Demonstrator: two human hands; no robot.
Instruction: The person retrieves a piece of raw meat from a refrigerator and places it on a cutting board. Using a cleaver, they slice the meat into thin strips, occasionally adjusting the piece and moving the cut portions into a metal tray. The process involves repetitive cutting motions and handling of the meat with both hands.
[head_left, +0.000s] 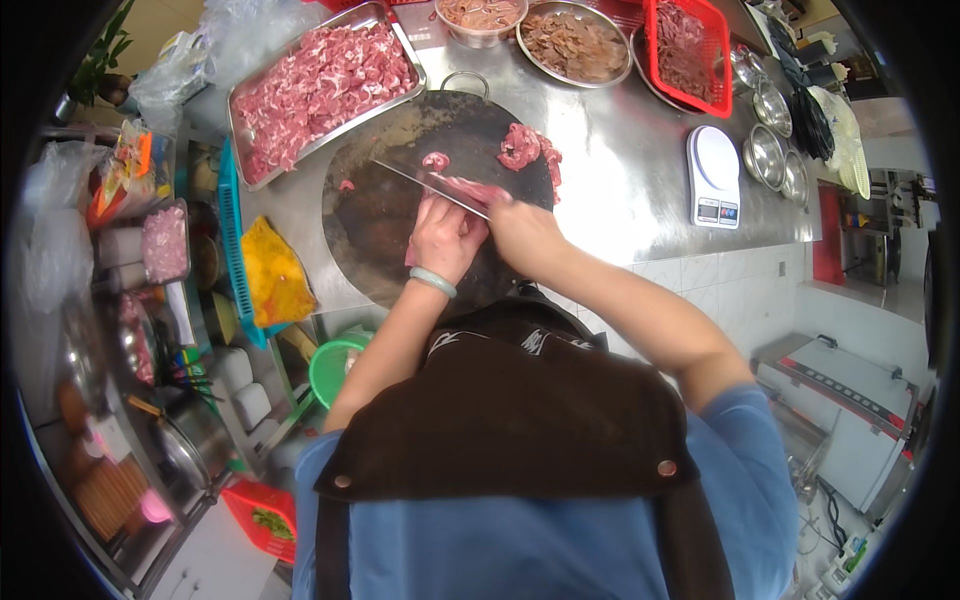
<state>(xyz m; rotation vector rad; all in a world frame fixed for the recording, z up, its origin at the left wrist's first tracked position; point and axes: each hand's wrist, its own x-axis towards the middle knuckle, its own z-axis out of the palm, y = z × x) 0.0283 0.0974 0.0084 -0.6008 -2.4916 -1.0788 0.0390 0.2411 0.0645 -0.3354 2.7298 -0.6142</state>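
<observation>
On a round, dark chopping block (375, 247), my left hand (445, 238) presses on a piece of raw meat (411, 253), much of it hidden under the fingers. My right hand (525, 232) grips a knife (427, 184), its long blade slanting up and left just past my left fingertips. Sliced meat (471, 187) lies against the blade's far side, with a small curled slice (436, 160) beyond it. A pile of raw meat (521, 148) rests at the block's right edge, and a small scrap (346, 185) lies at left.
A metal tray of sliced meat (415, 88) stands beyond the block at left. Behind are a metal bowl (576, 81) and a red basket (726, 67). A white kitchen scale (714, 176) stands at right. A yellow cloth (276, 277) lies by the left edge.
</observation>
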